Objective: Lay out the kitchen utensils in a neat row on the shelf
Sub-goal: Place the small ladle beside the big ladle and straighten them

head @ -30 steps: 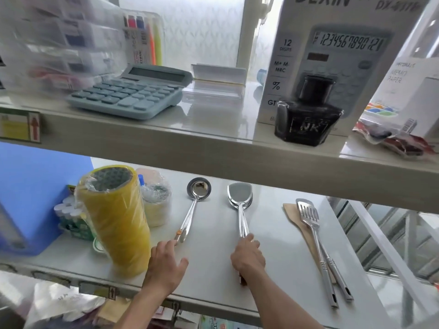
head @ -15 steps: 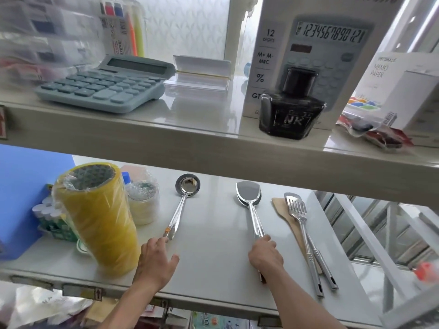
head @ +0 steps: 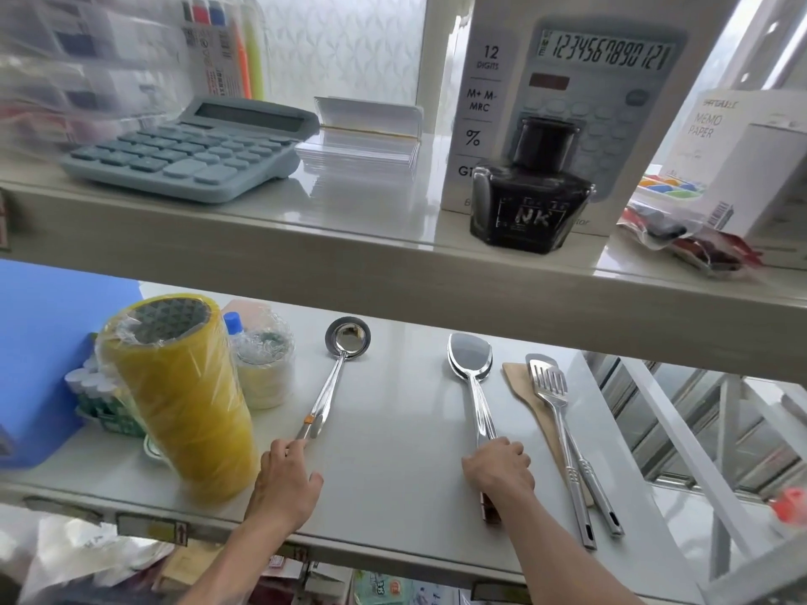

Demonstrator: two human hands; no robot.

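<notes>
On the white lower shelf (head: 393, 451) lies a steel ladle (head: 336, 369), bowl at the back. My left hand (head: 286, 482) rests flat by the ladle's handle end, fingertips touching it. A steel turner (head: 474, 382) lies to the right, and my right hand (head: 498, 471) is closed over its handle. Further right, a slotted steel spatula (head: 556, 425) and another steel utensil lie on top of a wooden spatula (head: 522, 388), all pointing to the back.
A tall yellow roll of tape (head: 183, 395) and a smaller wrapped roll (head: 264, 369) stand left of the ladle, with a blue box (head: 39, 355) beyond. The upper shelf (head: 393, 272) overhangs, carrying a calculator (head: 192, 150) and an ink bottle (head: 530, 194).
My right hand has slid the turner to the right, closer to the slotted spatula. My left hand stays by the ladle's handle end.
</notes>
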